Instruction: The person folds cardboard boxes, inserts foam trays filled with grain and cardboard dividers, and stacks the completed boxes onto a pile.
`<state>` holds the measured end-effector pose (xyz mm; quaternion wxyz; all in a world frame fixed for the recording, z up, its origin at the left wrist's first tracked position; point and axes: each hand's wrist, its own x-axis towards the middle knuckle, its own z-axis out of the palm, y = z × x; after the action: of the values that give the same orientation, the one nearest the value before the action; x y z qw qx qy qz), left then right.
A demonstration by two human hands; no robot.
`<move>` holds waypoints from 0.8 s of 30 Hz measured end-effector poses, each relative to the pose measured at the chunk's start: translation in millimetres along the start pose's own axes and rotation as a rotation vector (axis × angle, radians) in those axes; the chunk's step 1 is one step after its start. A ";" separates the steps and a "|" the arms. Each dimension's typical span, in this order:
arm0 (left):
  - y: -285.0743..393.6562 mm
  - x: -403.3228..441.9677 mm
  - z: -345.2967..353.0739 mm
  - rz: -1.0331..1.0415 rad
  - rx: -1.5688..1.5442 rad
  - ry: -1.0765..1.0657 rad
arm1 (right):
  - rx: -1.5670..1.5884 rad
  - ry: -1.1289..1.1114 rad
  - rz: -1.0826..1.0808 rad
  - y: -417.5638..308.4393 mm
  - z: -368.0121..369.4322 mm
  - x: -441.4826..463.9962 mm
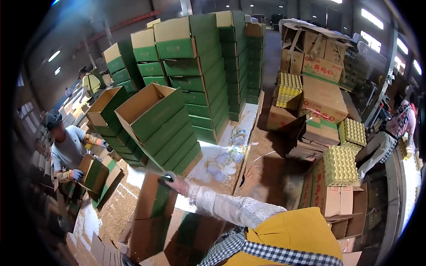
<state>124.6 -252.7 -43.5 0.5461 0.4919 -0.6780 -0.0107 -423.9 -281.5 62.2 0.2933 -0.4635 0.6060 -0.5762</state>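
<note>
My right hand (178,184), at the end of a white lace sleeve, is closed on a dark rounded tool (167,177), blurred by motion, its kind not clear. The hand is above an open brown carton with a green band (153,199), close to the foot of a leaning stack of open green cartons (162,128). More carton panels with green bands (188,232) spread below my forearm. My left hand does not show.
Tall green carton stacks (202,84) rise ahead. A co-worker (66,148) in gloves handles a green carton (95,175) at left. Egg trays (339,166) and printed brown cartons (324,99) stand at right, near another person (397,128). Litter (226,159) lies on the white surface.
</note>
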 end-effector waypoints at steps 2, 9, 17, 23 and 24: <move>156.2 29.3 -2.9 -0.520 -0.326 0.034 | 0.181 -0.081 -0.063 23.3 -12.1 32.4; 265.6 41.8 21.8 -0.544 -0.469 -0.104 | 0.123 -0.043 0.096 -27.2 -60.1 -2.5; 290.5 77.9 43.8 0.491 0.254 -0.091 | -0.003 -0.202 -0.103 -42.2 -72.4 -23.6; 280.0 62.3 47.5 -0.364 -0.095 -0.536 | -0.095 -0.068 -0.589 -6.9 -4.4 -64.2; 310.5 61.3 51.2 -0.289 -0.064 -0.770 | -0.194 -0.025 -0.339 -33.7 -12.5 -61.6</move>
<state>-112.4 -160.9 151.9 0.2605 0.5249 -0.7560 -0.2917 -403.0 -217.6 85.9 0.1537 -0.5921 0.5682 -0.5504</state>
